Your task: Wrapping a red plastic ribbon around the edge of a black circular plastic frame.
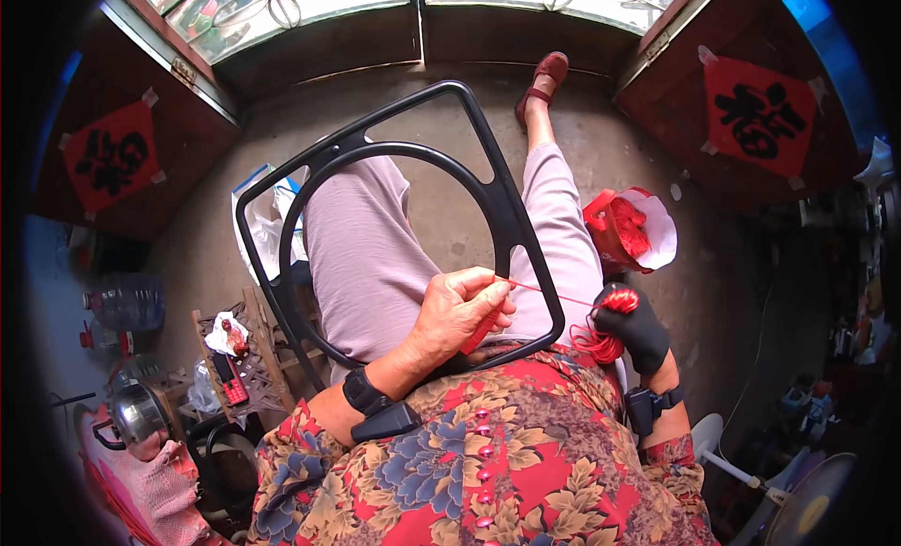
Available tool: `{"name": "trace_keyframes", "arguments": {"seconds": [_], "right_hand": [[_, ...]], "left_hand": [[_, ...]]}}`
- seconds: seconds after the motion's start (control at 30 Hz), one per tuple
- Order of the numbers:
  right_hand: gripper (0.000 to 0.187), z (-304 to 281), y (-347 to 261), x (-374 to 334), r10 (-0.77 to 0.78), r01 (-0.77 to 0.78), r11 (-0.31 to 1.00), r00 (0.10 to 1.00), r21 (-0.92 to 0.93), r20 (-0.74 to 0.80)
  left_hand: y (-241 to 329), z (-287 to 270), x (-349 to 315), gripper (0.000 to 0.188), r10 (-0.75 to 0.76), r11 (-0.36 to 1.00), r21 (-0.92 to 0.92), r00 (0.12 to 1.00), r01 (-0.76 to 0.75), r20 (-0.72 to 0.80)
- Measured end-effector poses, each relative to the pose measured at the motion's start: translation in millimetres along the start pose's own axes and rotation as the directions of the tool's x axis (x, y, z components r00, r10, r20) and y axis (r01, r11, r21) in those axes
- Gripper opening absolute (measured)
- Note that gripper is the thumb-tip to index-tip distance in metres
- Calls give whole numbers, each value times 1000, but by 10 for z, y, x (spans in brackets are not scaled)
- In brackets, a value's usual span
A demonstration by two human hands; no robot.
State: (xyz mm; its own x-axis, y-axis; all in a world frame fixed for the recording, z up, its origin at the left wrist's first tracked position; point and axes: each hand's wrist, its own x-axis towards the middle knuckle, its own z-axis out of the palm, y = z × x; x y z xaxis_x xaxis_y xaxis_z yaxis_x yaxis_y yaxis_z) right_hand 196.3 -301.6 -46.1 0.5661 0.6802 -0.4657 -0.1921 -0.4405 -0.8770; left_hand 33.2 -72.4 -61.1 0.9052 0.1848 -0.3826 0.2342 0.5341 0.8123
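Observation:
A black frame [246, 211], squarish outside with a round ring inside, lies tilted across my lap. At its near right part, my left hand [465, 307] is closed, thumb and fingertips pinching a thin red cord [552, 296]. Some red winding shows below those fingers; whether it wraps the ring is partly hidden by the hand. The cord runs taut to the right, to my right hand [638, 328], which wears a black glove. That hand is closed around a bundle of red cord [619, 300], with loose loops hanging beside it over my thigh.
A red and white bag [657, 236] holding red cord stands right of my leg. On the left are a white and blue bag [267, 213], a woven seat [267, 358] with a red and black phone [228, 377], and a metal pot [141, 419]. A fan [807, 508] is at lower right.

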Motion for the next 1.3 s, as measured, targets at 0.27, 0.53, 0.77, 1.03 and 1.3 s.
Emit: {"name": "trace_keyframes", "arguments": {"seconds": [0.27, 0.53, 0.77, 1.03, 1.3], "right_hand": [[26, 345, 138, 114, -181, 280, 607, 960, 744, -214], [9, 509, -89, 238, -57, 57, 998, 998, -21, -30], [9, 690, -449, 219, -165, 196, 910, 979, -364, 117], [7, 682, -412, 207, -86, 100, 928, 995, -358, 55], [6, 711, -354, 239, -74, 99, 936, 993, -338, 88]], "left_hand": [[-3, 6, -76, 33, -60, 998, 16, 996, 61, -73], [4, 21, -70, 27, 54, 992, -111, 998, -58, -35], [414, -208, -489, 23, 578, 744, 466, 811, -478, -92], [910, -1757, -2009, 12, 551, 833, 497, 297, -243, -780], [-503, -3008, -2629, 21, 636, 503, 592, 194, 629, -747]]}}
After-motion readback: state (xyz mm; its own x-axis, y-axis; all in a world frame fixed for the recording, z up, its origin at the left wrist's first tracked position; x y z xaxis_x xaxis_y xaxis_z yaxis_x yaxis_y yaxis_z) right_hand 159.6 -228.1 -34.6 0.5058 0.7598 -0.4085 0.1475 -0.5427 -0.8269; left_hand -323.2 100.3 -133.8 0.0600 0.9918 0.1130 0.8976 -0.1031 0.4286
